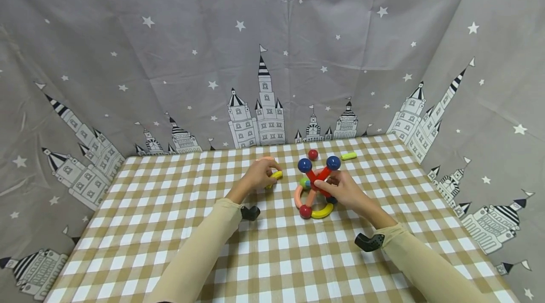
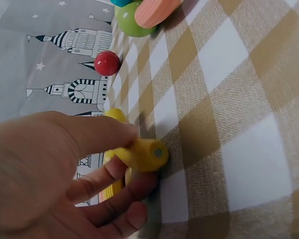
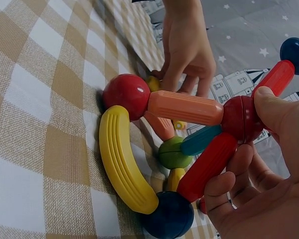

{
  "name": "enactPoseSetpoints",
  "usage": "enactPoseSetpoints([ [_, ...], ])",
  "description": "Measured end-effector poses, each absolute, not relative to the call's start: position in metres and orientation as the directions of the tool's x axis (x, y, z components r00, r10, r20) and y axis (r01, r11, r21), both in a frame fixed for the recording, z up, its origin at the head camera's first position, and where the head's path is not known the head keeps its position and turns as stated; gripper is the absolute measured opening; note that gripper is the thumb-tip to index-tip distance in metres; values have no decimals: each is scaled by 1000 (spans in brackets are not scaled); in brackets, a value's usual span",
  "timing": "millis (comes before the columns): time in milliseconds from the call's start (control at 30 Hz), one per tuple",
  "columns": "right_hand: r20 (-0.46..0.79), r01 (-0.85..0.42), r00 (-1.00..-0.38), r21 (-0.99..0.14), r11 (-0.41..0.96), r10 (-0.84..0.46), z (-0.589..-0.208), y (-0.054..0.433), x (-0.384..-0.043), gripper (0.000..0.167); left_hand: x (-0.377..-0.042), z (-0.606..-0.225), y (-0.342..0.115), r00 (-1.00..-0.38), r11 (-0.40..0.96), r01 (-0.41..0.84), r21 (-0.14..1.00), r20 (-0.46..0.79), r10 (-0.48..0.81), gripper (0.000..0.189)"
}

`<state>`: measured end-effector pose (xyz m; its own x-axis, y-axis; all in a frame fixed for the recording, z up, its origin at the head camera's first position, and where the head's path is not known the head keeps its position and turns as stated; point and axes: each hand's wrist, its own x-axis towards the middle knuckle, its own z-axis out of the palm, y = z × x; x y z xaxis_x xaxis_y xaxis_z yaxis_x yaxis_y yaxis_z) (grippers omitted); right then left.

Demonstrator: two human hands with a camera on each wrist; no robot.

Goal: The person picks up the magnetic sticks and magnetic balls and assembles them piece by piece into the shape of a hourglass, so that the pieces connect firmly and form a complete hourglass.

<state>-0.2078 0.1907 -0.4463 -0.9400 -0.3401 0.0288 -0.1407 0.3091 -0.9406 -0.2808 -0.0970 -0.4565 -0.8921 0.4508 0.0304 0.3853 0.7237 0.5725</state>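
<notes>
My left hand (image 1: 257,174) pinches a yellow magnetic rod (image 2: 144,153) between thumb and fingers, low over the cloth; a round metal magnet shows in its end. More yellow pieces lie just beyond those fingers in the left wrist view. My right hand (image 1: 346,190) grips a magnetic ball-and-rod frame around its central red ball (image 3: 239,118). Two red rods rise from there to blue balls (image 1: 304,165). Below, rods run down to a red corner ball (image 3: 127,96), a green ball (image 3: 174,152) and a dark blue ball (image 3: 168,215). A curved yellow rod (image 3: 123,160) joins the red and dark blue balls.
Behind the frame a loose red ball (image 1: 312,154) and a yellow-green rod (image 1: 348,155) lie on the checked tablecloth (image 1: 170,227). A salmon piece (image 1: 266,158) lies just past my left hand. A grey castle-print curtain (image 1: 272,14) stands along the back and sides.
</notes>
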Motion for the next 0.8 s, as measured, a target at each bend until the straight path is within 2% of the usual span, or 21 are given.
enactPoseSetpoints([
  [200,35,-146,-940,-940,308,-338,-445,190,-208,35,-274,-459,-101,-924,604,313,733,88,372,29],
  [333,27,-140,-939,-941,308,-342,-445,190,-208,37,-271,-455,-103,-940,550,289,783,123,319,30],
  [467,16,-129,-940,-941,313,-340,-446,190,-207,38,-270,-442,-100,-943,435,264,861,136,304,33],
  [633,2,-117,-941,-941,318,-339,-443,191,-207,39,-267,-415,-90,-956,258,114,959,35,292,34],
  [800,-6,-114,-936,-940,320,-351,-443,192,-209,40,-262,-387,-76,-953,124,-60,991,-93,288,35],
])
